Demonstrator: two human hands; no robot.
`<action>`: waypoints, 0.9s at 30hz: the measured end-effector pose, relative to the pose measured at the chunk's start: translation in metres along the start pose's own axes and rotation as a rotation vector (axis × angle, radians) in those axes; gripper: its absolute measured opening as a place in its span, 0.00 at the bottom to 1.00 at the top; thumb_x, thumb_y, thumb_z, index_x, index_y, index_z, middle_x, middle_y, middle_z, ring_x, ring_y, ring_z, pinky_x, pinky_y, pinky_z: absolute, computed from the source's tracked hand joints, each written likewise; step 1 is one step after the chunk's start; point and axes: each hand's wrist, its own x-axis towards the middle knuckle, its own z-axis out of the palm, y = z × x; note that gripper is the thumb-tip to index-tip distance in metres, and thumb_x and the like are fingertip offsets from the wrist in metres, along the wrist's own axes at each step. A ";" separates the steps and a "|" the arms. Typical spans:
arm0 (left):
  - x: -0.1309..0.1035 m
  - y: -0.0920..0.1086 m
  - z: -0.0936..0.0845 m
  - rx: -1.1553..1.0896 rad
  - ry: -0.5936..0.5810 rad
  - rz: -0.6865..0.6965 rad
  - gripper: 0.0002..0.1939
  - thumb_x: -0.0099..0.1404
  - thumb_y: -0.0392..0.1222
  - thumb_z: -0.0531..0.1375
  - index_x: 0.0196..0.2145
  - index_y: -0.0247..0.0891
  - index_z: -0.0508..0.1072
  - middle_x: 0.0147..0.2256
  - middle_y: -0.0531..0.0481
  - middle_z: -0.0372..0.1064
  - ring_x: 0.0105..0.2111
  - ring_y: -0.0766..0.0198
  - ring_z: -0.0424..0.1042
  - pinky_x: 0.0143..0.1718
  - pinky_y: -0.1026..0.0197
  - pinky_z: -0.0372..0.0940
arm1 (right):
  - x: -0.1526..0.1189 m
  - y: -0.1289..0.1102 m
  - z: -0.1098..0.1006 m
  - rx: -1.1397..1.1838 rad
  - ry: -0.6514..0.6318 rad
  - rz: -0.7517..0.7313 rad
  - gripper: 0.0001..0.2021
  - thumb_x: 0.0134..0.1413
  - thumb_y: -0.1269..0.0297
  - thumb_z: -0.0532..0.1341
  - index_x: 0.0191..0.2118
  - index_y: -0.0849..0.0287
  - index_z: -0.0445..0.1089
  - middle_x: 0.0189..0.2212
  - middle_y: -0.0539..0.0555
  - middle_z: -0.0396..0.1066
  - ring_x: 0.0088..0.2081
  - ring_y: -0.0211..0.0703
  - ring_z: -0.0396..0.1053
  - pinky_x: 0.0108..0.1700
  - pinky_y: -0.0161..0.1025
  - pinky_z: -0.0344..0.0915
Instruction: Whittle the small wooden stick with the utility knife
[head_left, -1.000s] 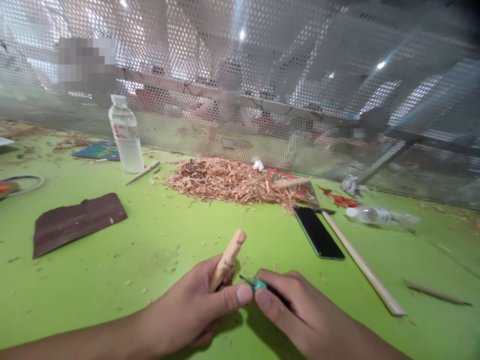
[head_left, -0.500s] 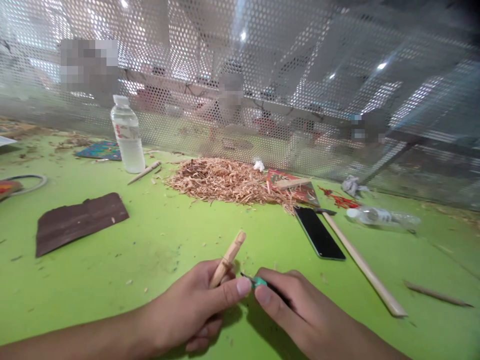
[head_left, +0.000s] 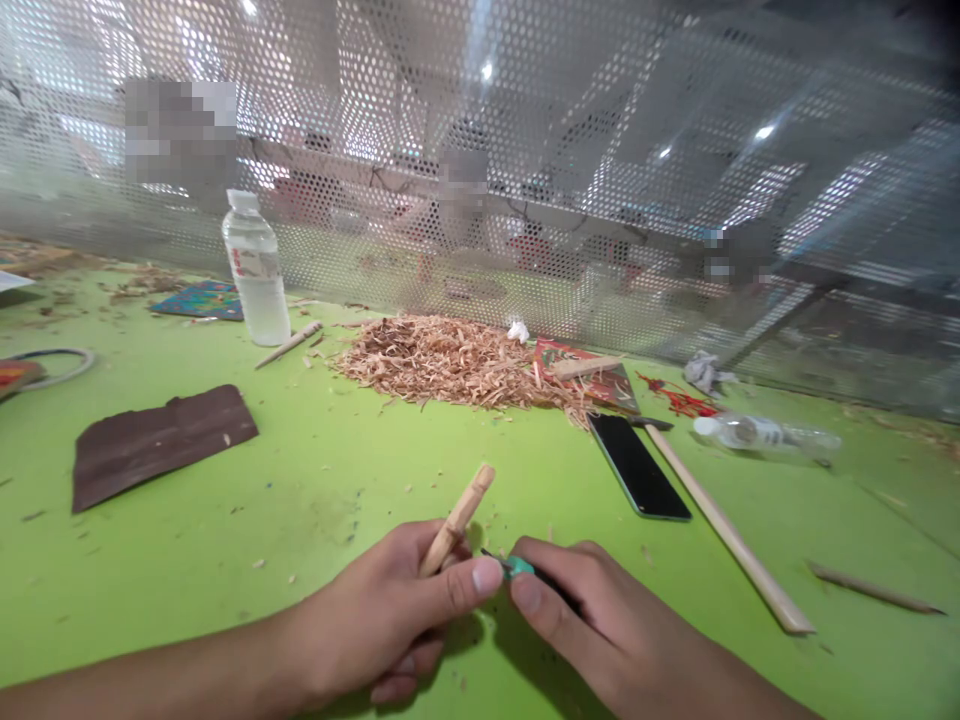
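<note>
In the lower middle, my left hand point(head_left: 397, 590) is closed around a short carved wooden stick point(head_left: 459, 518), whose upper end points up and to the right. My right hand point(head_left: 600, 610) grips a small knife with a green and dark handle point(head_left: 519, 567). The knife's short dark tip points left, beside my left thumb and apart from the stick's upper part. Both hands are just above the green table point(head_left: 315, 450). Most of the knife's handle is hidden in my right hand.
Wood shavings point(head_left: 450, 365) lie behind the hands. A water bottle point(head_left: 256, 270) stands at the left, near brown sandpaper point(head_left: 165, 445). Right are a phone point(head_left: 639, 468), a long-handled hammer point(head_left: 727, 530), a pencil point(head_left: 874, 588) and a lying bottle point(head_left: 761, 434). A perforated screen point(head_left: 360, 200) rises behind.
The wooden stick has turned slightly in my left hand, and its upper end has shifted a little to the right. My right hand and the knife have barely moved.
</note>
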 end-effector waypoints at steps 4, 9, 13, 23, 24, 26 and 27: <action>0.000 0.000 -0.001 -0.001 -0.013 -0.006 0.32 0.59 0.71 0.71 0.35 0.45 0.61 0.12 0.70 0.51 0.10 0.77 0.44 0.09 0.77 0.50 | 0.001 0.000 -0.001 0.007 -0.006 0.003 0.26 0.78 0.40 0.49 0.35 0.55 0.64 0.28 0.48 0.63 0.32 0.45 0.65 0.35 0.39 0.53; 0.000 -0.001 0.000 -0.005 -0.010 -0.007 0.33 0.59 0.73 0.70 0.35 0.45 0.61 0.12 0.70 0.51 0.10 0.77 0.44 0.09 0.78 0.50 | -0.001 -0.001 0.000 0.010 -0.001 0.003 0.25 0.78 0.40 0.50 0.35 0.55 0.65 0.28 0.48 0.64 0.33 0.45 0.65 0.36 0.39 0.54; 0.000 -0.003 0.000 -0.010 -0.014 -0.013 0.32 0.60 0.72 0.70 0.35 0.46 0.60 0.13 0.71 0.50 0.10 0.77 0.43 0.09 0.77 0.50 | 0.000 -0.001 0.000 0.014 0.010 0.012 0.27 0.77 0.38 0.49 0.34 0.55 0.64 0.28 0.48 0.64 0.33 0.45 0.65 0.36 0.39 0.54; -0.001 -0.005 0.000 0.108 0.043 0.002 0.32 0.62 0.75 0.66 0.37 0.46 0.61 0.13 0.70 0.52 0.11 0.75 0.44 0.09 0.74 0.48 | -0.001 -0.002 0.003 -0.028 0.024 0.040 0.26 0.78 0.40 0.48 0.35 0.55 0.65 0.29 0.50 0.68 0.33 0.47 0.68 0.36 0.40 0.55; 0.000 -0.007 0.001 0.149 0.064 0.013 0.32 0.62 0.76 0.65 0.37 0.45 0.62 0.13 0.69 0.52 0.11 0.75 0.46 0.10 0.73 0.48 | 0.000 -0.003 0.004 -0.038 0.025 0.053 0.26 0.77 0.40 0.48 0.35 0.55 0.65 0.30 0.51 0.68 0.34 0.47 0.68 0.36 0.40 0.55; 0.000 -0.009 0.004 0.240 0.117 0.045 0.32 0.64 0.77 0.62 0.37 0.44 0.63 0.14 0.68 0.53 0.13 0.73 0.48 0.12 0.71 0.49 | -0.001 -0.004 0.005 -0.039 0.020 0.078 0.26 0.78 0.39 0.47 0.36 0.55 0.66 0.31 0.52 0.70 0.34 0.48 0.69 0.37 0.40 0.56; 0.000 -0.011 0.005 0.286 0.150 0.059 0.32 0.65 0.78 0.60 0.36 0.44 0.63 0.14 0.68 0.52 0.13 0.72 0.49 0.13 0.70 0.49 | -0.001 -0.005 0.005 -0.023 0.012 0.090 0.27 0.78 0.39 0.47 0.37 0.55 0.67 0.31 0.52 0.71 0.35 0.49 0.70 0.37 0.41 0.57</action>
